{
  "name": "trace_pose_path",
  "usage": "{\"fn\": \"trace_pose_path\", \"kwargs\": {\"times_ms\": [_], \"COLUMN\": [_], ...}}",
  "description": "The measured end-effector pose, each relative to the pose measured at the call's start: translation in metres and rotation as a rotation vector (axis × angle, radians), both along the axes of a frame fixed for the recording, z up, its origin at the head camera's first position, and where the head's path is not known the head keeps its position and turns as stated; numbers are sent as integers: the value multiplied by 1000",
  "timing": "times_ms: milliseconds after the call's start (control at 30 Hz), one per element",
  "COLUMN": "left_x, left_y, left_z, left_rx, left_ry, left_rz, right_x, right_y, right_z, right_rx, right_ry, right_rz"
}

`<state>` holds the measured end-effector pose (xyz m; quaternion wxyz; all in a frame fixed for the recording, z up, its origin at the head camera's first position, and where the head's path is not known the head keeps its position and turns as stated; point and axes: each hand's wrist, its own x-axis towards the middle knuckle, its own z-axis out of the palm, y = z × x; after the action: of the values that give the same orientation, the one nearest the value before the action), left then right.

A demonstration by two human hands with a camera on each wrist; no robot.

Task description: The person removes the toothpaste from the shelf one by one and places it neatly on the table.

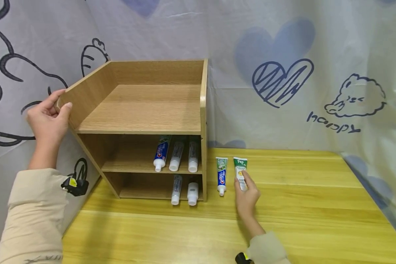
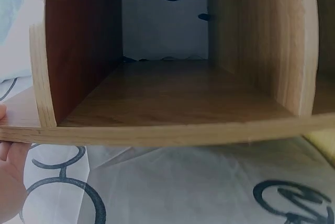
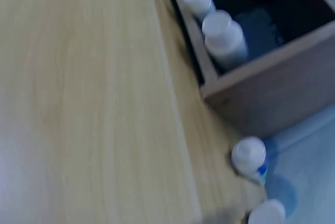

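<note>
My left hand point(image 1: 49, 119) grips the front upper corner of the left side panel of a wooden shelf point(image 1: 138, 108), thumb on the inner face. On the table, right of the shelf, my right hand point(image 1: 247, 196) pinches a green-and-white toothpaste tube point(image 1: 240, 164) by its sides near the cap end. Beside that tube lies a blue-and-green toothpaste tube point(image 1: 222, 174), cap toward me. The middle tier holds a blue toothpaste tube point(image 1: 161, 151) and two white tubes point(image 1: 176, 156). Two more white tubes point(image 1: 176, 190) lie in the bottom tier, caps facing out.
The shelf stands on a yellow wood-grain table point(image 1: 300, 205), near its left edge. A pale curtain point(image 1: 283, 128) with drawn hearts and animals hangs behind and to the left. In the right wrist view, the bottom-tier caps point(image 3: 217, 25) stick out past the shelf's front edge.
</note>
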<state>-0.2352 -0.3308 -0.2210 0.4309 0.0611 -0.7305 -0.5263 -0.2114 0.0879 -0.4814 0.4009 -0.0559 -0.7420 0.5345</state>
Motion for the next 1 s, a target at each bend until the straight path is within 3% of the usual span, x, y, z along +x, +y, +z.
{"fn": "trace_pose_path", "kwargs": {"times_ms": [233, 567, 833, 1000], "left_x": [-6, -5, -2, -2], "left_y": [2, 0, 1, 2], "left_z": [-2, -2, -2, -1], "left_rx": [29, 16, 57, 52], "left_ry": [17, 36, 54, 53], "left_rz": [9, 26, 6, -6], "right_x": [12, 26, 33, 32], "right_y": [-16, -40, -62, -77], "right_z": [17, 40, 44, 47], "right_rx": [-73, -232, -176, -77], "right_ry": [132, 176, 265, 305], "right_rz": [96, 238, 305, 285]}}
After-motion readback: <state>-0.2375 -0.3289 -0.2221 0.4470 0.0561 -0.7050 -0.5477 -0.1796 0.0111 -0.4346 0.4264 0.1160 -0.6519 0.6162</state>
